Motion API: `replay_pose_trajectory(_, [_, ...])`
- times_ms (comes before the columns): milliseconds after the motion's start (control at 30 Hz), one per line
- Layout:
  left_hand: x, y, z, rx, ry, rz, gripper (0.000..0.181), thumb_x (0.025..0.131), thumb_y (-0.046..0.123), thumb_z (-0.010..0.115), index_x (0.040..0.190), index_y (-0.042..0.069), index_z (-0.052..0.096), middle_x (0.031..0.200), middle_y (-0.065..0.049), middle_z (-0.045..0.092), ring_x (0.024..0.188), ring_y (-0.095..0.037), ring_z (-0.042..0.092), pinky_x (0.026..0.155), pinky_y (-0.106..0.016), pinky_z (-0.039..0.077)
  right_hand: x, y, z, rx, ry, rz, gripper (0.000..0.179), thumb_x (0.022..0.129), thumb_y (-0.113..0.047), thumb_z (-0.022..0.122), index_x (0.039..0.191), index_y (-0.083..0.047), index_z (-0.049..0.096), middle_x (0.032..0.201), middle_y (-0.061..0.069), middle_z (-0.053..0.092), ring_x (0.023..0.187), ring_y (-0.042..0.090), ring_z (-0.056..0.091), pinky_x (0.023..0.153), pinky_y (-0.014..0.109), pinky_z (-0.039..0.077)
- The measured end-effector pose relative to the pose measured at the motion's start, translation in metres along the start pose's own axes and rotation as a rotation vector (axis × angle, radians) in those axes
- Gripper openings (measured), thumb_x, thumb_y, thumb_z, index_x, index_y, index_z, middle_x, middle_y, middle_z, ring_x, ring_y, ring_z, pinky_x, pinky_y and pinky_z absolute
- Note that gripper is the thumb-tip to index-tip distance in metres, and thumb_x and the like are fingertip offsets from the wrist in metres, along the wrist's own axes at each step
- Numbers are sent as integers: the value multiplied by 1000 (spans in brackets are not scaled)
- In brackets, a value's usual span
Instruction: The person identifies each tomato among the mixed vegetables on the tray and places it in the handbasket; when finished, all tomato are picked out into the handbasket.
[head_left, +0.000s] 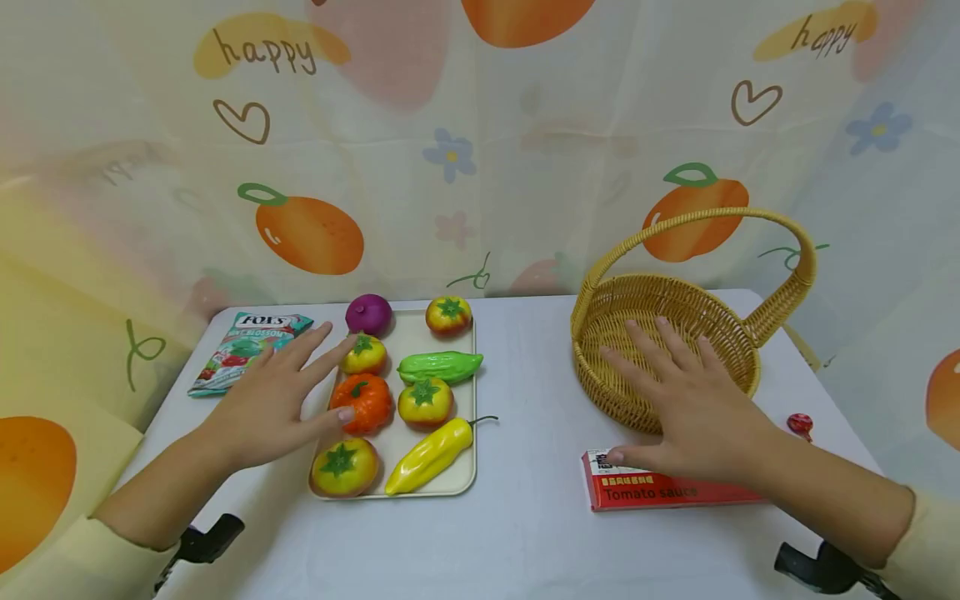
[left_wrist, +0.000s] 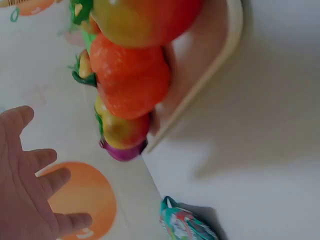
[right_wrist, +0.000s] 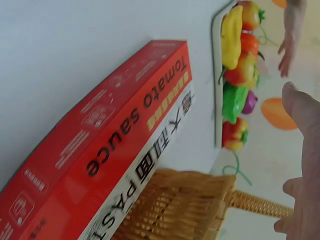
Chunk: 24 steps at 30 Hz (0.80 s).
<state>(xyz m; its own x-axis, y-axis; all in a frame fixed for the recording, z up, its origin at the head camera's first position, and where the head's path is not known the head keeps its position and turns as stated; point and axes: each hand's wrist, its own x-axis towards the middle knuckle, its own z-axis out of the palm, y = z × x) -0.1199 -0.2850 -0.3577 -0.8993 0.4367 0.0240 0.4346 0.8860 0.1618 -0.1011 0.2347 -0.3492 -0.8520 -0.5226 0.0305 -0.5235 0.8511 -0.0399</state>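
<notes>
My left hand (head_left: pixel 273 396) is held with fingers spread above the left side of a cream tray (head_left: pixel 463 442), holding nothing. On the tray lie an orange pumpkin (head_left: pixel 362 404), a purple onion (head_left: pixel 369 315), a green pepper-like vegetable (head_left: pixel 441 367), a yellow chili pepper (head_left: pixel 431 456) and several yellow-red tomato-like fruits (head_left: pixel 345 468). My right hand (head_left: pixel 693 408), fingers also spread and holding nothing, overlaps a wicker basket (head_left: pixel 611 396) and a red tomato sauce pasta box (head_left: pixel 630 493) in the head view. The right wrist view shows the box (right_wrist: pixel 105 145) standing before the basket (right_wrist: pixel 175 205).
A teal Fox's candy bag (head_left: pixel 243 350) lies at the table's far left. Right of the pasta box sits a small red wrapped lollipop (head_left: pixel 800 425). The basket's tall handle (head_left: pixel 697 215) arches up. A printed curtain (head_left: pixel 525 167) hangs behind the white table (head_left: pixel 525 533).
</notes>
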Motion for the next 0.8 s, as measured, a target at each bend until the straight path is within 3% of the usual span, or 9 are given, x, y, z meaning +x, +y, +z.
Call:
replay_pose_trajectory(167, [-3, -11, 6, -42, 22, 7, 88, 96, 61, 68, 169, 24, 35, 171, -19, 31, 147, -53, 40, 106, -80, 37, 2, -8, 2, 11, 13, -41, 111, 83, -93, 55, 171, -30, 29, 176, 16, 20, 162, 47, 9, 118, 79, 18])
replay_pose_trajectory(333, [-9, -23, 15, -96, 49, -15, 84, 98, 55, 70, 167, 19, 38, 164, -19, 41, 145, -50, 42, 104, -79, 40, 5, -18, 4, 30, 52, -94, 108, 84, -86, 65, 170, -30, 32, 175, 12, 26, 160, 47, 16, 118, 75, 22])
replay_pose_trajectory(467, [-12, -30, 24, -164, 71, -19, 77, 100, 48, 70, 165, 17, 41, 160, -17, 46, 144, -47, 44, 104, -78, 40, 10, -25, 5, 31, 83, -133, 104, 86, -85, 63, 169, -29, 34, 174, 11, 28, 159, 47, 20, 120, 72, 25])
replay_pose_trajectory(800, [-16, -39, 37, -287, 52, -37, 72, 100, 42, 69, 163, 17, 43, 159, -16, 48, 144, -45, 45, 104, -81, 38, 18, -42, 10, 50, 137, -216, 102, 87, -90, 54, 168, -28, 38, 172, 12, 31, 159, 44, 22, 121, 65, 30])
